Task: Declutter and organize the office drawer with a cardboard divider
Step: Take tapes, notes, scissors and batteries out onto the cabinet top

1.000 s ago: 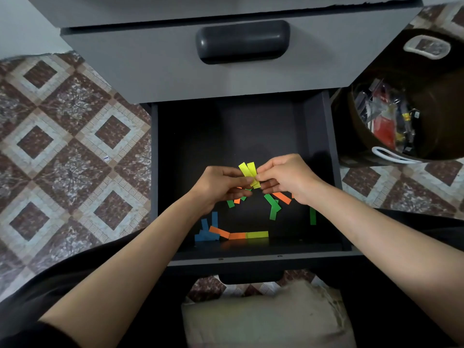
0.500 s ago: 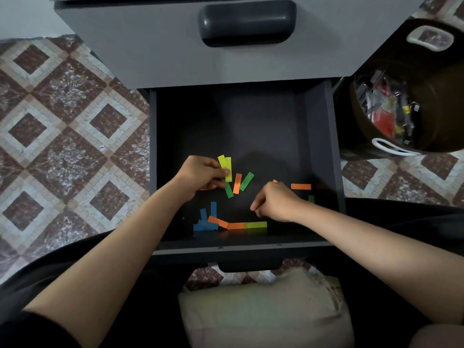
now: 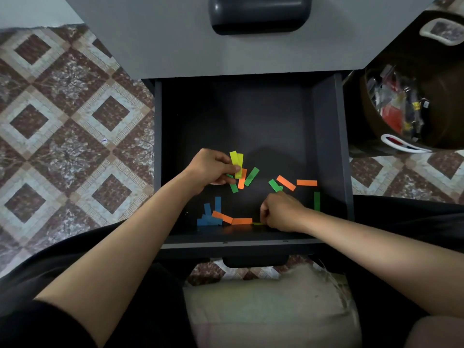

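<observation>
Sorting loose paper strips by colour in the open drawer (image 3: 326,151), I pinched two yellow strips (image 3: 236,160) upright between the thumb and curled fingers of my left hand (image 3: 211,169), just above the drawer floor, left of centre. My right hand (image 3: 281,212) sat knuckles-up near the front edge, its fingers curled down onto a third yellow strip (image 3: 257,223). Only a sliver of that one showed, and whether the fingertips had hold of it could not be told. It lay flat on the dark floor, end to end with an orange strip (image 3: 241,221). The sound way, as I judged it, was to slide it clear of its neighbour or lift one end with a nail before pinching, rather than scrape and crease it. Blue strips (image 3: 208,218) lay in the front left corner, and a green strip (image 3: 316,200) lay against the right wall. No cardboard divider was in view. A basket (image 3: 447,96) of small items stood on the floor to the right.
</observation>
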A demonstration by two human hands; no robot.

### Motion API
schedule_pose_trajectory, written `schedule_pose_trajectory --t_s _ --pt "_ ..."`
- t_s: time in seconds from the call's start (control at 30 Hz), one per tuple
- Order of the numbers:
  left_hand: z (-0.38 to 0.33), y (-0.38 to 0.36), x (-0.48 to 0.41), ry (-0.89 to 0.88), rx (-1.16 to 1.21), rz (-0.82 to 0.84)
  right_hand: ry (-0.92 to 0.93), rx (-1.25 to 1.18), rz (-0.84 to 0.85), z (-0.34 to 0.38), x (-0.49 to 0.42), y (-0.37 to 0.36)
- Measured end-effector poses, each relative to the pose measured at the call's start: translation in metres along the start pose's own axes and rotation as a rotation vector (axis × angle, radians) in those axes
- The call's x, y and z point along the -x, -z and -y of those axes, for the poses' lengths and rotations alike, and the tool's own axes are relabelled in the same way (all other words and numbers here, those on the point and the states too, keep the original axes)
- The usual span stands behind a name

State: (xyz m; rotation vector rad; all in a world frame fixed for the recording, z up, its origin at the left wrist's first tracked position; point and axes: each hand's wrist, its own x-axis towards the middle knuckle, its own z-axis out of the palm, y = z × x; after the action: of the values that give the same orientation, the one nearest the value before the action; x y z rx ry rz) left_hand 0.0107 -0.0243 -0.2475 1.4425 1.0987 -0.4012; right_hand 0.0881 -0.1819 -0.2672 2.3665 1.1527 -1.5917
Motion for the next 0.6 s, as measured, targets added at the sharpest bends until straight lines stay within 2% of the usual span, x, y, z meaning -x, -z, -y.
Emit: schedule_pose_trajectory --t_s 0.4,0.6 --pt "-0.001 -0.003 -0.003 -0.017 -0.004 0.035 -0.024 -0.099 0.118 0.005 -0.004 0.014" --pt "-0.001 -0.006 -0.003 -0.027 -0.008 0.055 -0.042 -0.16 0.12 0.007 -0.002 0.014"
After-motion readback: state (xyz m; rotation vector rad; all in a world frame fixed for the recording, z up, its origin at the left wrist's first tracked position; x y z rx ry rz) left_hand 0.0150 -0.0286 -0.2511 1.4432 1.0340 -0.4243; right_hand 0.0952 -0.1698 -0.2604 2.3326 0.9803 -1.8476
